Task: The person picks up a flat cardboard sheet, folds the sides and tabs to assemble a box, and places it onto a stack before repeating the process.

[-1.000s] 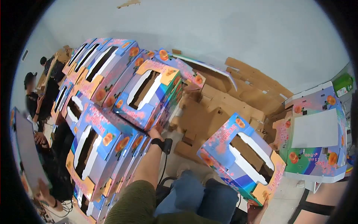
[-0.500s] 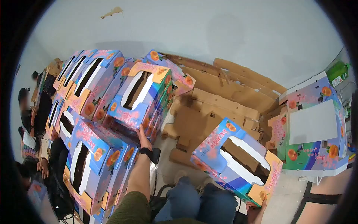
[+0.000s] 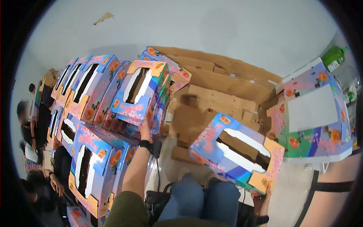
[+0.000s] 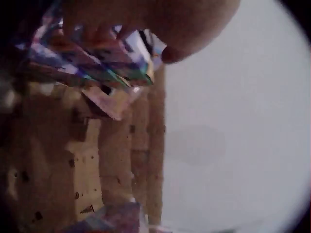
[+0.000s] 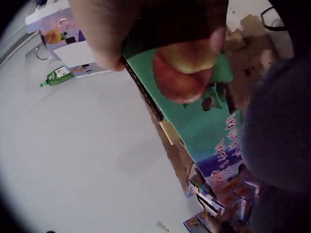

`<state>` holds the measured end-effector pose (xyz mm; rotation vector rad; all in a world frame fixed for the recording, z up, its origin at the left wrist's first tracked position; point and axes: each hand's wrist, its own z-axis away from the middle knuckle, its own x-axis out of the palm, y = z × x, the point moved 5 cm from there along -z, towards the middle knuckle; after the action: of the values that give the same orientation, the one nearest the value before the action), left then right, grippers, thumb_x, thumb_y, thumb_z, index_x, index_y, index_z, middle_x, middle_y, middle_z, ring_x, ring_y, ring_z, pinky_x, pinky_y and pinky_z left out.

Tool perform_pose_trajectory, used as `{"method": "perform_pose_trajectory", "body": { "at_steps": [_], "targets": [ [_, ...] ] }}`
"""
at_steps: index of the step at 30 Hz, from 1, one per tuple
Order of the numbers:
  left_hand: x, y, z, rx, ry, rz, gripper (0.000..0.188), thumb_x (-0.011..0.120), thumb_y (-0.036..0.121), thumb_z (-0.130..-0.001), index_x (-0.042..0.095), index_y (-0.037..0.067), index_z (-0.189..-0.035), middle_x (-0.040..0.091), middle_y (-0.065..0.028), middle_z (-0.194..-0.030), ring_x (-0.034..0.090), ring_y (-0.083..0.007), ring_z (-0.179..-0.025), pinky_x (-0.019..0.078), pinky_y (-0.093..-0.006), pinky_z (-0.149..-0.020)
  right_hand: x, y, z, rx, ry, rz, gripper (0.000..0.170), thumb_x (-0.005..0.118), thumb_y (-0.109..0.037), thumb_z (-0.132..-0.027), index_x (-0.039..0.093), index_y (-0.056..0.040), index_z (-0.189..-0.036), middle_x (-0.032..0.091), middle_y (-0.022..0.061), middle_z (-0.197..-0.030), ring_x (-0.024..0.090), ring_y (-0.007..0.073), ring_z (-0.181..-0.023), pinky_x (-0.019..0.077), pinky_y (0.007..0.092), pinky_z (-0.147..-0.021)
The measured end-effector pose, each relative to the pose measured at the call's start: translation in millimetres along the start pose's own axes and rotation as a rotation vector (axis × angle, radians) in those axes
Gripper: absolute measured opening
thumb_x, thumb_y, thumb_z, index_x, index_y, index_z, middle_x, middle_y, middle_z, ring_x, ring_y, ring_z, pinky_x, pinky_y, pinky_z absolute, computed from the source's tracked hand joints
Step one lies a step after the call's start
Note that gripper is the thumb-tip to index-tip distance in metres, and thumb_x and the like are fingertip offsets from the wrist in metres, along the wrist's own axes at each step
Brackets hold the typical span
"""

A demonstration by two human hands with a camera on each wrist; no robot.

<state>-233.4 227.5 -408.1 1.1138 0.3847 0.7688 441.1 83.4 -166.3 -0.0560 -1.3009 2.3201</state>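
Observation:
My right hand (image 3: 264, 195) grips the lower right corner of a printed peach carton (image 3: 211, 142). The carton is held tilted in front of my knees, its long top opening edged with white flaps. The right wrist view shows the carton's green end (image 5: 180, 116) with a peach picture, a thumb and fingers on either side. On the left, my left hand (image 3: 145, 133) touches the near end of another peach carton (image 3: 124, 108) on top of a stack. Its fingers point up along that end. In the left wrist view the hand (image 4: 194, 24) covers part of the stacked cartons (image 4: 92, 63).
Several stacked cartons (image 3: 89, 109) fill the left side. Flattened brown cardboard (image 3: 223, 100) lies ahead against the wall. To the right stands a printed carton piece with a white panel (image 3: 314, 108), a green bottle (image 3: 333, 57) behind it. People (image 3: 24, 125) are at far left.
The head view has shifted. My left hand stays at the near end of the stacked carton. The carton in my right hand has risen slightly and moved left in view.

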Motion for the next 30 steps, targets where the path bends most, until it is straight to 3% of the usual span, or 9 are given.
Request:
{"method": "perform_pose_trajectory", "body": {
  "at_steps": [5, 9, 13, 16, 17, 20, 23, 26, 30],
  "targets": [
    [94, 163, 200, 0.174, -0.512, -0.424, 0.059, 0.059, 0.035, -0.103, 0.047, -0.002, -0.148, 0.055, -0.017, -0.147, 0.049, -0.0261, -0.138, 0.0385, -0.0382, -0.114, -10, -25, 26, -0.046, -0.049, 0.171, 0.067, 0.051, -0.06, -0.102, 0.044, -0.0148, -0.152, 0.061, 0.0047, -0.132, 0.061, 0.016, -0.109, 0.0526, 0.0364, -0.094],
    [101, 246, 326, 0.391, -0.856, -0.578, 0.047, 0.057, 0.023, -0.105, 0.05, 0.002, -0.147, 0.057, -0.012, -0.146, 0.05, -0.0225, -0.137, 0.0388, -0.0359, -0.113, -24, -43, 70, -0.067, -0.197, 0.142, 0.068, 0.047, -0.058, -0.104, 0.041, -0.0101, -0.152, 0.059, 0.0075, -0.139, 0.064, 0.0204, -0.117, 0.0578, 0.0328, -0.092],
    [81, 280, 438, 0.585, -1.044, -0.938, 0.05, 0.061, 0.018, -0.102, 0.049, 0.004, -0.148, 0.055, -0.0144, -0.148, 0.048, -0.0266, -0.14, 0.0366, -0.0372, -0.116, -50, -39, 128, -0.017, -0.383, 0.195, 0.069, 0.044, -0.056, -0.106, 0.034, -0.011, -0.157, 0.052, 0.0102, -0.15, 0.059, 0.0266, -0.131, 0.0568, 0.0389, -0.099],
    [62, 262, 511, 0.729, -1.199, -1.18, 0.057, 0.065, 0.03, -0.1, 0.048, 0.006, -0.149, 0.052, -0.0183, -0.15, 0.044, -0.0349, -0.144, 0.0303, -0.0533, -0.12, -81, -1, 143, 0.116, -0.453, 0.329, 0.07, 0.044, -0.053, -0.107, 0.034, -0.0042, -0.156, 0.052, 0.0119, -0.149, 0.058, 0.0258, -0.131, 0.0561, 0.0389, -0.101],
    [56, 244, 526, 0.772, -1.206, -1.279, 0.061, 0.065, 0.035, -0.099, 0.047, 0.006, -0.15, 0.051, -0.0191, -0.151, 0.043, -0.0354, -0.145, 0.029, -0.0558, -0.12, -87, 11, 147, 0.14, -0.447, 0.4, 0.07, 0.046, -0.052, -0.107, 0.034, -0.0038, -0.156, 0.05, 0.0171, -0.15, 0.052, 0.0314, -0.137, 0.0497, 0.0443, -0.109],
    [40, 185, 564, 0.918, -1.175, -1.501, 0.072, 0.063, 0.049, -0.098, 0.042, 0.009, -0.153, 0.046, -0.0219, -0.153, 0.038, -0.0371, -0.147, 0.0261, -0.062, -0.119, -75, -2, 156, -0.37, -0.551, 1.363, 0.072, 0.057, -0.049, -0.102, 0.037, -0.0051, -0.155, 0.048, 0.0215, -0.151, 0.043, 0.0382, -0.141, 0.0379, 0.0502, -0.117],
    [34, 160, 591, 1.094, -1.038, -1.576, 0.086, 0.069, 0.056, -0.09, 0.037, 0.011, -0.156, 0.037, -0.0257, -0.157, 0.035, -0.0408, -0.148, 0.0268, -0.0662, -0.116, -53, -34, 187, -0.847, -0.146, 1.285, 0.078, 0.07, -0.046, -0.092, 0.041, -0.0078, -0.153, 0.045, 0.0223, -0.151, 0.038, 0.0428, -0.142, 0.0286, 0.054, -0.12],
    [40, 145, 596, 1.227, -0.885, -1.537, 0.095, 0.079, 0.051, -0.082, 0.036, 0.012, -0.157, 0.04, -0.0242, -0.153, 0.037, -0.0404, -0.144, 0.03, -0.0646, -0.114, 7, -45, 228, -1.139, -0.549, 1.511, 0.088, 0.08, -0.045, -0.082, 0.042, -0.0059, -0.152, 0.045, 0.0203, -0.151, 0.041, 0.0404, -0.141, 0.0298, 0.0547, -0.119],
    [33, 129, 608, 1.246, -0.855, -1.526, 0.102, 0.086, 0.045, -0.075, 0.036, 0.014, -0.158, 0.045, -0.0225, -0.147, 0.042, -0.0393, -0.138, 0.0322, -0.0605, -0.113, 25, -21, 227, -1.22, -0.69, 1.557, 0.084, 0.083, -0.046, -0.078, 0.051, -0.0031, -0.143, 0.052, 0.0178, -0.134, 0.047, 0.0395, -0.132, 0.03, 0.0548, -0.119]
  ]
}}
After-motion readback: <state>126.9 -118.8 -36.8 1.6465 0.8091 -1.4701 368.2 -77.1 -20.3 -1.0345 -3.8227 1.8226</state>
